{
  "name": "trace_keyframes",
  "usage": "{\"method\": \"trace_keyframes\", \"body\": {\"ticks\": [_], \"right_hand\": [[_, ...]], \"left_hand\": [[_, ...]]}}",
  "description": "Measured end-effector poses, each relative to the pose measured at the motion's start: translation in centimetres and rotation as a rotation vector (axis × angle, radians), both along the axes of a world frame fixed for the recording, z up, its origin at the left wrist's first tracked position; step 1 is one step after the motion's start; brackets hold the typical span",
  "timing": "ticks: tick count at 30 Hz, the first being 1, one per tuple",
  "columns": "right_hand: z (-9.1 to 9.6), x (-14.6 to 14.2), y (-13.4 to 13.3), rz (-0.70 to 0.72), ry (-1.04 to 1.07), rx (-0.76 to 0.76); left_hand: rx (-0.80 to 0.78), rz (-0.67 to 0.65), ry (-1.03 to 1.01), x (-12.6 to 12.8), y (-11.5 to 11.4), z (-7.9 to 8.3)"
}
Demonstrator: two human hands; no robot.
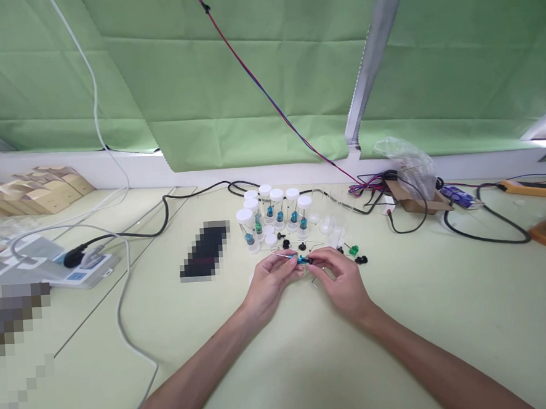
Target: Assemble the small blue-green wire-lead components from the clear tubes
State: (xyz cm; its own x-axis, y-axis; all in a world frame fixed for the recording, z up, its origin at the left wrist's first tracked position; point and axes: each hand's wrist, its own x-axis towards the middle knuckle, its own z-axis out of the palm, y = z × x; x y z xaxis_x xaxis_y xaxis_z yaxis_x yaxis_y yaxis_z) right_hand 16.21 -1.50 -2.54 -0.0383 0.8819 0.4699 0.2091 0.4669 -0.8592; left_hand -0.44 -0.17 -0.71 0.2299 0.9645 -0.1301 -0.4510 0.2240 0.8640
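Over the middle of the table, my left hand (272,280) pinches a small blue part (295,260), from which a thin metal rod points left. My right hand (340,277) grips a small black piece (308,261) against the blue part's right end; whether the two are joined I cannot tell. Just beyond my hands stand several clear tubes with white caps (304,201), blue or green pieces inside. Loose black parts (361,260), a green part (353,249) and a bent metal rod (315,283) lie close to my right hand.
A blurred dark rectangle (205,250) lies left of the tubes. Farther left are a power strip (85,274) with cables and stacked cardboard pieces (50,190). To the right sit an open cardboard box (414,199), a yellow tool (535,188) and a looped black cable (488,241).
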Motion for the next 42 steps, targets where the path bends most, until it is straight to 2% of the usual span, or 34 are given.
{"method": "trace_keyframes", "body": {"ticks": [20,42], "right_hand": [[-0.13,0.02,0.15,0.011,0.012,-0.016],[0.08,-0.06,0.04,0.013,0.019,-0.070]], "left_hand": [[0.042,0.004,0.057,0.00,-0.15,0.10],[-0.015,0.030,0.039,0.30,-0.34,0.40]]}}
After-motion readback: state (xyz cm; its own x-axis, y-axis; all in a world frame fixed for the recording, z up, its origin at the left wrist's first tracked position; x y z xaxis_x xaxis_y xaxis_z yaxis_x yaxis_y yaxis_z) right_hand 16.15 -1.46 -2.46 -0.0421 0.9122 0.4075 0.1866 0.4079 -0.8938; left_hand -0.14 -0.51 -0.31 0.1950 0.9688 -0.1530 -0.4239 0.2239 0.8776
